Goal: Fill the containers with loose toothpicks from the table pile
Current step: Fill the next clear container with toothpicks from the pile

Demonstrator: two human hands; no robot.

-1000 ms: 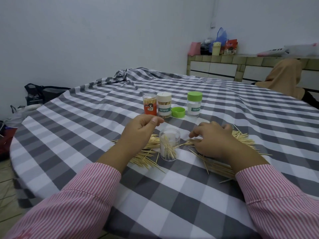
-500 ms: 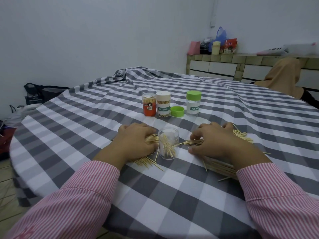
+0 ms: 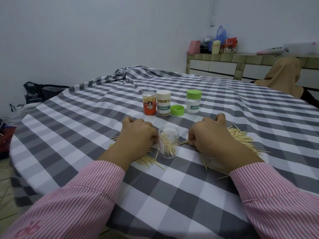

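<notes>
An open clear container [image 3: 168,141] stands upright between my hands, with some toothpicks leaning inside. Loose toothpicks [image 3: 240,138] lie spread on the checked tablecloth on both sides of it. My left hand [image 3: 137,134] rests palm down on the left part of the pile, fingers curled by the container's wall. My right hand [image 3: 209,135] presses on the right part, fingers curled around a small bunch of toothpicks. Behind stand an orange container [image 3: 149,103], a beige-capped container [image 3: 163,102], a loose green lid [image 3: 177,110] and a green-capped container [image 3: 193,102].
The round table [image 3: 86,109] wears a grey and white checked cloth, bunched at the far edge. A person in a tan headscarf [image 3: 283,75] sits at the far right. A cluttered counter [image 3: 241,61] lines the back wall. Dark bags [image 3: 39,92] lie on the floor at left.
My left hand came down from above the container onto the left toothpicks. My right hand stayed on the right pile and closed its fingers on some.
</notes>
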